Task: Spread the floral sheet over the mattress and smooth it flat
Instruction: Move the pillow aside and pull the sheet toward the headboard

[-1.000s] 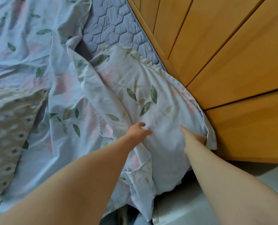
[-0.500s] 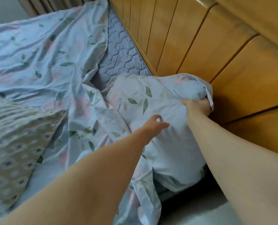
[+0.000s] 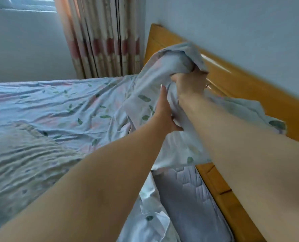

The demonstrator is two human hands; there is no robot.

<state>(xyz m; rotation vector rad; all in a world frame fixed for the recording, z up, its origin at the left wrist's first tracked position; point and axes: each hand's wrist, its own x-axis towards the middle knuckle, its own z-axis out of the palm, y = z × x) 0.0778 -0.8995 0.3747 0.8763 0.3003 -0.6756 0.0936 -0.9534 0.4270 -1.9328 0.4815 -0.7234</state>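
The pale blue floral sheet [image 3: 61, 105] with green leaves lies wrinkled over most of the bed. Its corner near the headboard is lifted into the air in a bunch. My right hand [image 3: 188, 82] is shut on that raised bunch, just in front of the headboard. My left hand [image 3: 164, 114] grips the same fold lower down, thumb under the cloth. Below the lifted corner the grey quilted mattress [image 3: 185, 198] lies bare along the headboard side.
A wooden headboard [image 3: 246, 95] runs along the right against a pale wall. A patterned beige blanket or pillow [image 3: 19, 168] lies on the sheet at the left. Striped curtains [image 3: 101, 37] hang at the far end of the bed.
Both hands have lifted the sheet corner up off the mattress and toward the far end of the headboard. The view has tilted up, showing the wall and curtains.
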